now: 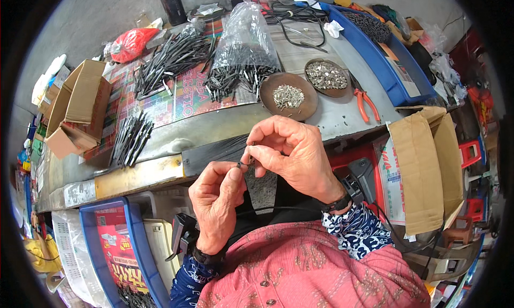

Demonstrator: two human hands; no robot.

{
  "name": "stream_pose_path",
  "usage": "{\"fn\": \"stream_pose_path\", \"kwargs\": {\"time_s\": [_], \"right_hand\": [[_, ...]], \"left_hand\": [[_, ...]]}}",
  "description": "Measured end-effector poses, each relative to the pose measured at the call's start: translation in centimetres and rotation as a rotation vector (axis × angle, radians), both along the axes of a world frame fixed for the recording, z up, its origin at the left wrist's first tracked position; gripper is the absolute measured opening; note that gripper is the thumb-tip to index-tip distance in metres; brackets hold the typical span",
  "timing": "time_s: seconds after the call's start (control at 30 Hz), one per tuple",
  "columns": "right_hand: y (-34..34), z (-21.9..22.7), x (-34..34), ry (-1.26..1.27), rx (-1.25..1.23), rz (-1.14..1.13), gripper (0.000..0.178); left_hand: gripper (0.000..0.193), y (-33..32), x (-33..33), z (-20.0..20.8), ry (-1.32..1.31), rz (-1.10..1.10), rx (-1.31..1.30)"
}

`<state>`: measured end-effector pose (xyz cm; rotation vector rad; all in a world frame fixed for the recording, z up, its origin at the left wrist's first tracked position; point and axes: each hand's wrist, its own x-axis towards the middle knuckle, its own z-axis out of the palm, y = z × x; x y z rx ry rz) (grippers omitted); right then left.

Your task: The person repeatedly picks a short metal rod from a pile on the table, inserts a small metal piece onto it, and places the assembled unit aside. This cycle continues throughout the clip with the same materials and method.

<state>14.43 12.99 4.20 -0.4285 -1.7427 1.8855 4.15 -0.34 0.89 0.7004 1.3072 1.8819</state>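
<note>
My left hand [218, 195] pinches a tiny dark piece [239, 165] between thumb and forefinger; its kind is too small to make out. Close against it, over the table's near edge, my right hand [293, 157] is closed in a pinch too. What the right fingertips hold, if anything, is hidden. Beyond the right hand lies a round brown dish [266, 97] with small silvery metal pieces [288, 96] in it. A second dish [307, 75] of metal bits [326, 75] stands beside it. Red-handled pliers [364, 102] lie to the right.
Thin black rods [174, 56] are heaped on the table, with a smaller bunch [132, 139] nearer. A clear plastic bag [246, 32] spills black pieces. Cardboard boxes [88, 94] flank the table; a blue tray [396, 88] sits back right, a blue crate [88, 243] below left.
</note>
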Motion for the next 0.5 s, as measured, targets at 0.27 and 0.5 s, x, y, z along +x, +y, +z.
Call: {"fn": "stream_pose_path", "kwargs": {"time_s": [0.27,0.5], "right_hand": [[-0.9,-0.1,0.4,0.125,-0.069,-0.025,0.009],[-1.3,-0.1,0.5,0.144,-0.104,-0.047,0.009]], "left_hand": [[0.016,-0.2,1.0,0.4,0.029,-0.003,0.031],[0.016,-0.2,1.2,0.5,0.081,0.002,0.038]]}}
